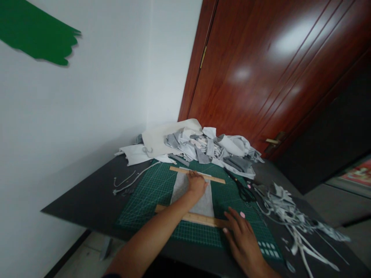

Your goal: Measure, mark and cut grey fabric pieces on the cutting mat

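A piece of grey cloth (205, 200) lies flat on the green cutting mat (139, 208). One wooden ruler (217, 180) crosses its far edge, and a second wooden ruler (203, 219) crosses its near edge. My left hand (197, 183) is at the far ruler, fingers bent and pressed together over it and the cloth; its fingertips are partly hidden. At the right end of the near ruler is my right hand (242, 239), fingers spread, touching or very near the wood.
Black scissors (245, 191) lie on the mat's right side, near a pink disc (242, 214). Heaped fabric (199, 144) covers the table's back. Cloth strips (285, 206) lie at the right, cords (135, 179) at the left. A door (246, 73) stands behind.
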A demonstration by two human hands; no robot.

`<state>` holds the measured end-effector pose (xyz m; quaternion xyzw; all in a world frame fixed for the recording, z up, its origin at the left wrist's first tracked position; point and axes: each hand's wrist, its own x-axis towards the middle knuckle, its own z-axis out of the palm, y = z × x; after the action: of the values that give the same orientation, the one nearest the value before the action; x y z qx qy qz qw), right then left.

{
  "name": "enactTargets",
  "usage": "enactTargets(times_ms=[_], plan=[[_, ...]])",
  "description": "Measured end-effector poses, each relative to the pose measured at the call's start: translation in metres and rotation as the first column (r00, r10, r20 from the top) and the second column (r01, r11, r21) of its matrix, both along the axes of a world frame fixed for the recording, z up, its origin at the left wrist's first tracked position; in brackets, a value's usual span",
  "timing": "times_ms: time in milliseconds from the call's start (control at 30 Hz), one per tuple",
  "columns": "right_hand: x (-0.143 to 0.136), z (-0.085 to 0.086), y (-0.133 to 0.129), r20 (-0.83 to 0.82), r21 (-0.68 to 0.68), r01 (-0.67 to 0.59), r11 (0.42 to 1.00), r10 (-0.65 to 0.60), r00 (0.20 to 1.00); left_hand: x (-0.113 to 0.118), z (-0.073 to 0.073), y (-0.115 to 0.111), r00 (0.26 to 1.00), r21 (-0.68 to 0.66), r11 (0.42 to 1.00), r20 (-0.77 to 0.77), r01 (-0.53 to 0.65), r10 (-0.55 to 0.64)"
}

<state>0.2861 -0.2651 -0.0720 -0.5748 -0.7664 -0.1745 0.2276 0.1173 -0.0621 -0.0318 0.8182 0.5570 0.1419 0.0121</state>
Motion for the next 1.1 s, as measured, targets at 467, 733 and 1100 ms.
enactTargets(times_ms=[467,733,1100], plan=[[0.082,0.014,0.028,-0.334,-0.316,-0.014,0.949,-0.097,0.938,0.005,-0.004,-0.001,0.999,0.023,0.999,0.004,-0.033,0.033],[0.052,0.029,0.036,-0.474,-0.276,-0.076,0.958,-0.067,0.878,0.008,-0.011,0.0,0.999,0.028,1.0,0.045,-0.014,0.013],[-0.137,0.122,0.109,-0.566,0.065,-0.552,0.831,0.486,0.666,0.011,-0.025,-0.002,0.96,0.091,0.99,0.271,-0.104,0.076]])
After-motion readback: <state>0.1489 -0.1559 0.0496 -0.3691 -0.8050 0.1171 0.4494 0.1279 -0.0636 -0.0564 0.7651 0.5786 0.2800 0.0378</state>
